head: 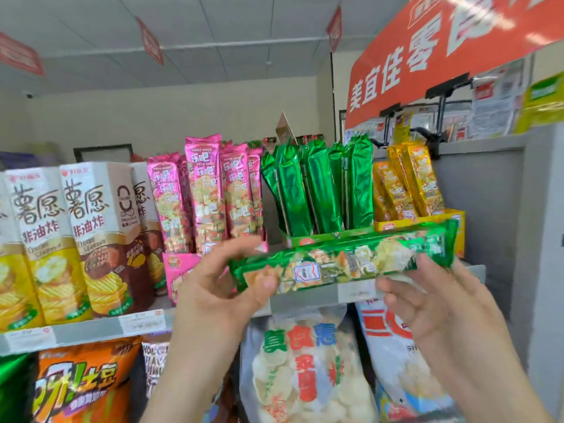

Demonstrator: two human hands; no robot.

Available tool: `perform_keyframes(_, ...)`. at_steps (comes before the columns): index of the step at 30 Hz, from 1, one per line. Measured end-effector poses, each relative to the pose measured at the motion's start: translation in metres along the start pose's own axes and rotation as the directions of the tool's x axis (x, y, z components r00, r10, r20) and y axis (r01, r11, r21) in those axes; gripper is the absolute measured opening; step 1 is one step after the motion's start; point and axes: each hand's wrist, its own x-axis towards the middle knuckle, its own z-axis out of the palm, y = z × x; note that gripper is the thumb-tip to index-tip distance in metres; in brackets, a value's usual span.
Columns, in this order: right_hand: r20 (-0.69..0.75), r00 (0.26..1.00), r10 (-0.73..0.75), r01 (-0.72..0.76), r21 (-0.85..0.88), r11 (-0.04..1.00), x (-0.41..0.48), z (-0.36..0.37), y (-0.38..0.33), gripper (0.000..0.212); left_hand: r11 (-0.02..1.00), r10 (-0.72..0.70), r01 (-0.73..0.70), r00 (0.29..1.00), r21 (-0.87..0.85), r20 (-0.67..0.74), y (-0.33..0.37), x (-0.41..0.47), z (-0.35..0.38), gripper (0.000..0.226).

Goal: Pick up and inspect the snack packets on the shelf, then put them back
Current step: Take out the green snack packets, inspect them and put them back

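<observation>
Shop shelving fills the view under a pale panelled ceiling, with a grey metal shelf (91, 331) running across at mid-height. Far left of the long green foil snack packet (341, 261) that the person holds, tall white-and-yellow cardboard crisp boxes (45, 239) stand on the shelf, one of them brown in its lower half. Below and left of the packet, an orange crisp bag (82, 383) sits on the lower tier. Just up and left of the packet, pink foil snack packets (204, 190) stand upright in a pink tray.

The left hand (219, 288) grips the packet's left end, thumb pressed on the printed front and fingers curled behind. The packet lies nearly level in the air in front of the shelf edge, its right end slightly higher and its printed face toward the camera. Directly behind and above it, matching upright green foil packets (320, 190) stand in a green cardboard tray. Below it sits a clear bag of round white crackers (305, 377).

The right hand (433, 303) holds the packet's right end from beneath with fingers curled under, though blur hides the exact grip. Above and right of the packet stand yellow foil packets (409, 184) in a yellow tray, and higher still hangs a red banner with white characters (442, 56).
</observation>
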Motion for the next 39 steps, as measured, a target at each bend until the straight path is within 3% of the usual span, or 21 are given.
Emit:
perform_keyframes(3, 0.07, 0.997, -0.013, 0.023, -0.145, 0.989, 0.022, 0.021, -0.024, 0.066, 0.926, 0.259, -0.255, 0.966, 0.278, 0.023, -0.009, -0.018, 0.013, 0.044)
perform_keyframes(5, 0.142, 0.986, -0.084, 0.125, -0.314, 0.941, 0.033, 0.038, -0.033, 0.065, 0.716, 0.477, -0.475, 0.868, 0.51, 0.139, -0.012, -0.027, 0.022, 0.037)
perform_keyframes(7, 0.212, 0.967, -0.143, 0.22, -0.408, 0.886, 0.04, 0.053, -0.04, 0.057, 0.547, 0.54, -0.577, 0.797, 0.607, 0.271, -0.013, -0.033, 0.033, 0.034)
perform_keyframes(12, 0.319, 0.931, -0.178, 0.315, -0.457, 0.832, 0.064, 0.064, -0.06, 0.04, 0.518, 0.404, -0.642, 0.766, 0.565, 0.501, -0.001, -0.012, 0.039, 0.051)
perform_keyframes(15, 0.38, 0.903, -0.201, 0.376, -0.469, 0.8, 0.082, 0.062, -0.08, 0.047, 0.678, 0.326, -0.587, 0.78, 0.443, 0.534, 0.021, 0.018, 0.039, 0.047)
perform_keyframes(16, 0.404, 0.892, -0.201, 0.39, -0.465, 0.795, 0.087, 0.063, -0.087, 0.052, 0.668, 0.351, -0.586, 0.792, 0.458, 0.499, 0.028, 0.032, 0.041, 0.041)
perform_keyframes(18, 0.457, 0.869, -0.19, 0.398, -0.417, 0.817, 0.096, 0.064, -0.1, 0.064, 0.518, 0.444, -0.611, 0.79, 0.598, 0.423, 0.041, 0.068, 0.047, 0.026)
perform_keyframes(20, 0.51, 0.84, -0.188, 0.405, -0.357, 0.842, 0.103, 0.069, -0.11, 0.077, 0.373, 0.433, -0.574, 0.803, 0.729, 0.41, 0.053, 0.107, 0.057, 0.018)
perform_keyframes(23, 0.559, 0.788, -0.26, 0.508, -0.35, 0.787, 0.107, 0.081, -0.122, 0.074, 0.181, 0.216, -0.512, 0.854, 0.84, 0.474, 0.056, 0.152, 0.074, 0.019)
perform_keyframes(24, 0.567, 0.772, -0.288, 0.542, -0.351, 0.763, 0.108, 0.085, -0.126, 0.068, 0.158, 0.145, -0.507, 0.861, 0.847, 0.488, 0.055, 0.162, 0.078, 0.018)
perform_keyframes(27, 0.567, 0.743, -0.356, 0.606, -0.346, 0.716, 0.111, 0.097, -0.131, 0.059, 0.26, 0.066, -0.542, 0.835, 0.799, 0.546, 0.051, 0.183, 0.084, 0.015)
perform_keyframes(29, 0.551, 0.736, -0.392, 0.639, -0.376, 0.671, 0.114, 0.106, -0.13, 0.057, 0.391, -0.008, -0.538, 0.809, 0.747, 0.587, 0.053, 0.192, 0.088, 0.03)
perform_keyframes(33, 0.551, 0.702, -0.45, 0.705, -0.453, 0.545, 0.124, 0.12, -0.119, 0.057, 0.685, -0.236, -0.37, 0.703, 0.628, 0.671, 0.068, 0.196, 0.095, 0.06)
perform_keyframes(36, 0.567, 0.676, -0.47, 0.737, -0.53, 0.421, 0.132, 0.124, -0.105, 0.059, 0.713, -0.325, -0.297, 0.663, 0.635, 0.674, 0.075, 0.198, 0.095, 0.068)
perform_keyframes(39, 0.549, 0.7, -0.457, 0.707, -0.624, 0.333, 0.14, 0.121, -0.08, 0.062, 0.686, -0.368, -0.277, 0.665, 0.673, 0.649, 0.076, 0.203, 0.091, 0.058)
